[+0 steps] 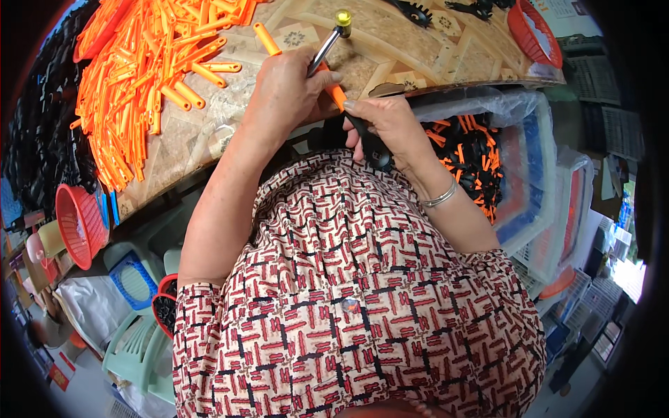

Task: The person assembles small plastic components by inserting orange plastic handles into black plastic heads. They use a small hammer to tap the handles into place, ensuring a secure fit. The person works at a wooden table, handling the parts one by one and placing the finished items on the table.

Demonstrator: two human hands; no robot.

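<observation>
1. The left hand (284, 90) has its grip clenched around a small hammer (327, 43) with a metal shaft and a yellow head, which points toward the far side of the tabletop (390, 52).
2. The right hand (390, 125) grasps a black plastic part (369, 143) joined to an orange handle (336, 94); the piece lies between the two hands at the near edge of the tabletop.
3. A single orange handle (266, 38) lies just beyond the left hand.
4. A large heap of orange handles (139, 76) covers the far left of the tabletop.
5. To the right, a clear bin (529, 160) holds assembled black-and-orange pieces (467, 157).
6. A red basket (78, 224) sits below the tabletop on the left; another red basket (533, 31) stands at far right.
</observation>
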